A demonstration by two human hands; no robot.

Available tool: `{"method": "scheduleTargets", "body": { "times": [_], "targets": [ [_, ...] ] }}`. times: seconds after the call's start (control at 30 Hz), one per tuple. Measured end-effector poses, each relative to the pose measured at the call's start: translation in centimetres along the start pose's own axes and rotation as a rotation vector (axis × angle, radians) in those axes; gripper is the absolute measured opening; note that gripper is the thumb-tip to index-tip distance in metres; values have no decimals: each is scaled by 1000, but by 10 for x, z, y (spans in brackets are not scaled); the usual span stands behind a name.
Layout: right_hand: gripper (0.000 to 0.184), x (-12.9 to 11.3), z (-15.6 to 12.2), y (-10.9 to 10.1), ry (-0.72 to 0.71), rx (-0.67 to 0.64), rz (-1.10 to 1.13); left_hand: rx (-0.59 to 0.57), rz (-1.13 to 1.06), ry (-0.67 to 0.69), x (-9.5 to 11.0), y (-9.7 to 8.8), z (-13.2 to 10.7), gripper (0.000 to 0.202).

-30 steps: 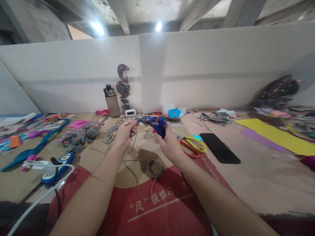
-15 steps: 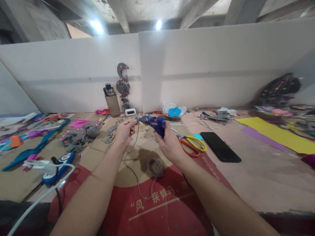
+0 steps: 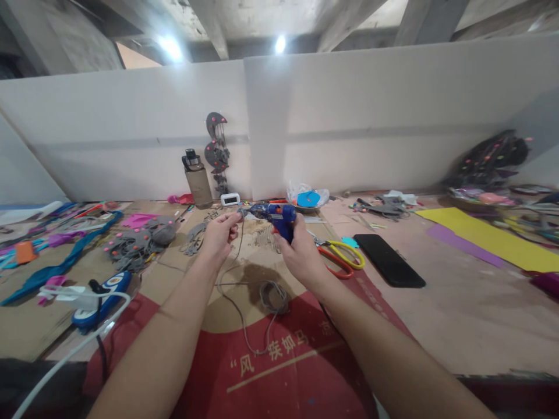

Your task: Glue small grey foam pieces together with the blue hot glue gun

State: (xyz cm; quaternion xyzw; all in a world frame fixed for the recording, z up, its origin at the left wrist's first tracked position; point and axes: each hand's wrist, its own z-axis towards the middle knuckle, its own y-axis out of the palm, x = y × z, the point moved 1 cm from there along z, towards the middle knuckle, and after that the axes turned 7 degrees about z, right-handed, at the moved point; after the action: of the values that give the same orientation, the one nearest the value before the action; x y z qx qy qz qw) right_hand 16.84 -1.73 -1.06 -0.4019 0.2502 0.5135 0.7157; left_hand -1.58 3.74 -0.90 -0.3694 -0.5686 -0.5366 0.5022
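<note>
blue hot-glue gun [image 3: 283,215] sits in the right hand [image 3: 302,254], held above the cardboard [image 3: 279,381], its nozzle aimed at the left hand [image 3: 222,235]. the right fingers wrap its handle; from where i stand i can't tell whether the trigger is squeezed. thumb and forefinger of the left hand pinch a bit of grey cord [image 3: 283,302] right by the nozzle, though i can't make out whether tip and cord touch. to my eye the step in hand is putting glue on that pinched spot. the next move, i'd say, calls for a steady pinch and a small dab, skin well clear of the hot tip. below, the cord runs down and coils loosely on the cardboard. farther out, yellow-and-red-handled scissors [image 3: 349,247] lie just beside the right wrist, a black phone [image 3: 388,260] beyond them, and a heap of pink-dotted grey pieces [image 3: 161,231] off to the left.
</note>
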Motion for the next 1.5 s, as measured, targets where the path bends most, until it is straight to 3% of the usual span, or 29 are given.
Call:
{"method": "scheduleTargets", "body": {
  "times": [0.33, 0.9, 1.1, 1.23, 1.3, 1.4, 1.5],
  "targets": [
    [45, 1, 0, 1, 3, -10, -14, -18, 3, 8, -1, -1, 3, 32],
    [30, 0, 0, 3, 12, -22, -93, -17, 86, 55, 1, 2, 0, 32],
    [35, 0, -1, 3, 23, -5, -68, -42, 114, 53, -1, 2, 0, 29],
    [38, 6, 2, 1, 7, 30, 32, 14, 70, 25, 1, -5, 4, 27],
    [38, 14, 6, 1, 54, 57, 98, 44, 39, 31, 3, -8, 5, 25],
    [33, 31, 12, 1, 252, 40, 164, 64, 51, 64, 8, -10, 4, 22],
    [22, 45, 14, 4, 512, -119, 162, 78, 157, 147, 10, -8, 2, 18]
  ]
}}
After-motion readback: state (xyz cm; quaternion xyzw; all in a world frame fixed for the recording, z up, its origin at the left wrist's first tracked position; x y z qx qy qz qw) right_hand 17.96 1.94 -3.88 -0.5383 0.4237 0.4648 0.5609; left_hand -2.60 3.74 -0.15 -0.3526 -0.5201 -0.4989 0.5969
